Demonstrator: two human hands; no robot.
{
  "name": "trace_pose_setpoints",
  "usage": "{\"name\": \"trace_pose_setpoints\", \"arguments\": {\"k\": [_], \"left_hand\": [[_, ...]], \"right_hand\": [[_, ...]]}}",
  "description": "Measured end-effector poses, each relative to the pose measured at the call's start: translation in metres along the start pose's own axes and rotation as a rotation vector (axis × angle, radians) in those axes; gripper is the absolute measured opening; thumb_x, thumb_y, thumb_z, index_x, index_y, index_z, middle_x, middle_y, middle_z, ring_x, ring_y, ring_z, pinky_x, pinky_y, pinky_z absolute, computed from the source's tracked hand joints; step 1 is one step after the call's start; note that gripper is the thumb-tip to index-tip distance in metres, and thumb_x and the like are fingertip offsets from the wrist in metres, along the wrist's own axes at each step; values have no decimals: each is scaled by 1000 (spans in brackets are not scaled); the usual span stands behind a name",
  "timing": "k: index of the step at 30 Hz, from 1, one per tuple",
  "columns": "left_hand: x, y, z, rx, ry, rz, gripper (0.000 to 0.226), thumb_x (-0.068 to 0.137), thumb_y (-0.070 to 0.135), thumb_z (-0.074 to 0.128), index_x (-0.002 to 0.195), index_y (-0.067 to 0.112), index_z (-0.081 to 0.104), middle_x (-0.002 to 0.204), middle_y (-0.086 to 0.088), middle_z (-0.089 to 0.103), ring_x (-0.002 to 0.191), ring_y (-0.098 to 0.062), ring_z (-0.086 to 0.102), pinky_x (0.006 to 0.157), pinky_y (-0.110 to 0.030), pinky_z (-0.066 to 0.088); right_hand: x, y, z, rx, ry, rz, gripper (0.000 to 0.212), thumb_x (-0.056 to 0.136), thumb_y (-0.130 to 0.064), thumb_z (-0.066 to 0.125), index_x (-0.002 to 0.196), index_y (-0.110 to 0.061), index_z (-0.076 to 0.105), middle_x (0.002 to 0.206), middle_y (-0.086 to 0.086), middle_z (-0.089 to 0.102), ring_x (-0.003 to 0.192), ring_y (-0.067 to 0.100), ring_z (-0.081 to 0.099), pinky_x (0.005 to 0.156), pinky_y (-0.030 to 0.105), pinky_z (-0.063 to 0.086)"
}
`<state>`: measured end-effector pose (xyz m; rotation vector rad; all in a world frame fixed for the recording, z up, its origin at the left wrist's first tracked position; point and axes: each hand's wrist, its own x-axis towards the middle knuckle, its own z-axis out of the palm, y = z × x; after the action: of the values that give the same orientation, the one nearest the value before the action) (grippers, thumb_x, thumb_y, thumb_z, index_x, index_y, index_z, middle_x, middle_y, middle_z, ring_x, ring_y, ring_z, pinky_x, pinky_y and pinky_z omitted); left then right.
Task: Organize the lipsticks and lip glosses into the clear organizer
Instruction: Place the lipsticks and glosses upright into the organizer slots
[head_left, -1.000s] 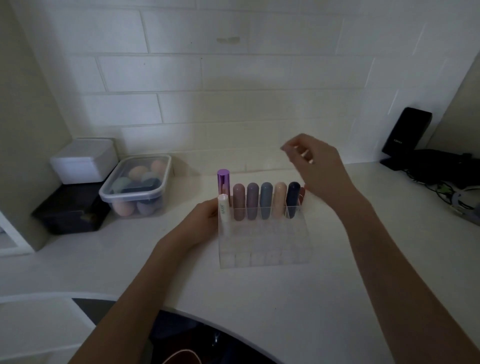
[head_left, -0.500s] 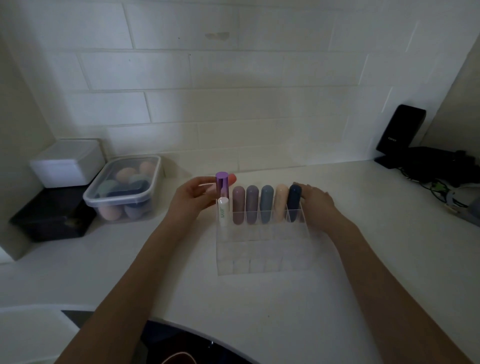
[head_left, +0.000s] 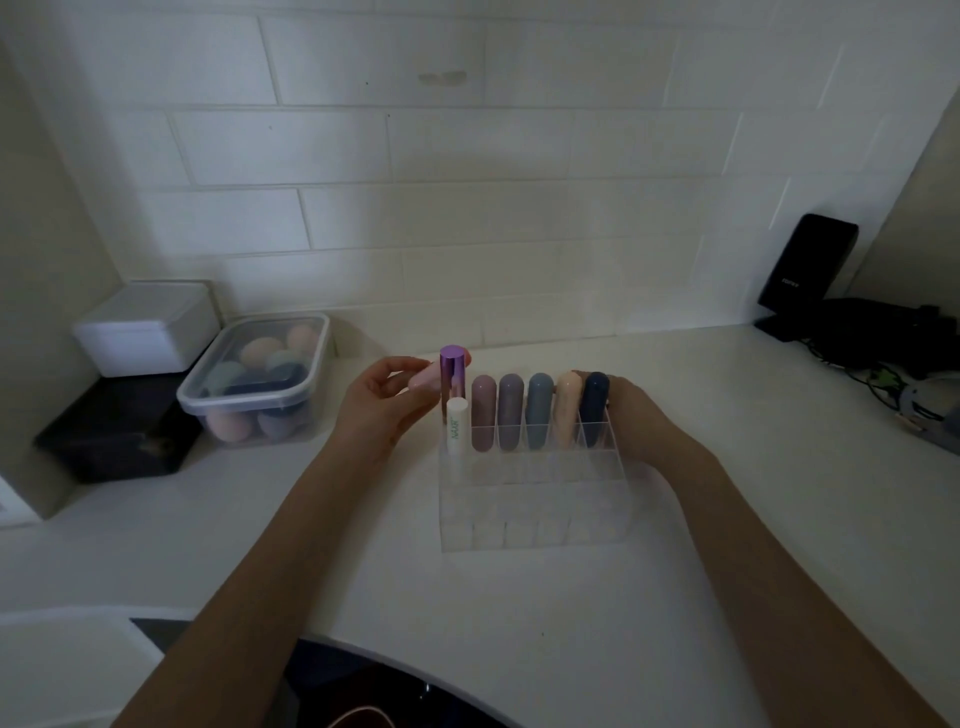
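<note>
Gripping pink tube (head_left: 423, 378): left hand (head_left: 382, 402) fingers; right hand (head_left: 636, 418) fingers hidden behind organizer (head_left: 535, 512).

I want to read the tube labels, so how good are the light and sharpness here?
Head view: dim, with a soft shadow across the tile wall; wide-angle bending curves the grout lines toward the edges; only the white tube shows lettering, too soft to read; the organizer walls are faint; no glare.
</note>
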<state>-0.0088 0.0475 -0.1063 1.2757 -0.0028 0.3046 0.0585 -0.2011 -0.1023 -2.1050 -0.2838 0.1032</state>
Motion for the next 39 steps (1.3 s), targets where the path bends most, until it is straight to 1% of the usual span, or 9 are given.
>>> {"name": "trace_pose_setpoints", "arguments": {"k": [5,8,13,19,22,25,27,33,39], "left_hand": [[1,-3,-2,44,-16,-17,34,69,23,77,97,7,66,102,-17,73,97,-27,69,86,-36,54],[1,-6,-2,152,26,-30,20,71,34,71,86,21,70,86,-3,75,80,-19,68,75,-30,52],[0,-13,0,430,80,60,6,88,28,59,85,31,64,71,8,74,67,-4,67,61,-14,51],[0,-19,3,579,39,67,8,91,17,55,96,12,58,76,-1,70,56,-2,63,56,-18,48],[1,-15,0,476,89,83,11,92,24,53,91,19,63,73,-1,69,63,-9,63,62,-20,49],[3,-10,-3,184,156,9,20,94,29,50,85,26,68,73,3,68,66,-7,64,59,-21,52],[3,-8,-5,27,147,-38,23,95,30,49,87,28,70,79,2,70,68,-9,67,56,-23,54],[3,-6,-5,-34,21,-21,25,97,31,43,104,25,67,72,6,72,49,-5,60,35,-13,39],[4,-4,-7,-156,-60,-92,23,94,24,51,113,25,64,88,6,75,70,-7,70,56,-19,55]], "right_hand": [[-2,3,-9,-129,-7,-145,21,95,-3,48,87,-19,58,76,-12,56,73,7,51,66,10,39],[-2,4,-10,-178,-6,-176,20,93,0,49,104,-11,62,88,-4,58,79,10,52,68,16,41],[0,5,-11,-296,10,-166,34,94,-3,47,69,-25,48,73,-7,52,71,12,50,70,24,36],[4,8,-13,-272,40,-149,39,93,-3,46,61,-25,49,64,-7,54,63,13,49,56,19,37],[3,9,-14,-264,51,-152,36,92,-4,47,63,-25,51,66,-4,57,69,16,53,58,22,39],[2,9,-13,-224,37,-159,18,93,-5,49,99,-10,65,99,7,66,92,23,60,84,32,47],[3,10,-13,-240,29,-151,27,94,-8,49,118,-5,61,118,13,63,106,27,59,98,41,46],[6,18,-14,-271,102,-120,21,91,-16,54,109,-11,65,99,1,63,78,9,55,74,22,39],[13,23,-10,-398,188,-112,25,91,-15,57,112,-4,63,101,15,67,78,16,50,74,25,37]]}}
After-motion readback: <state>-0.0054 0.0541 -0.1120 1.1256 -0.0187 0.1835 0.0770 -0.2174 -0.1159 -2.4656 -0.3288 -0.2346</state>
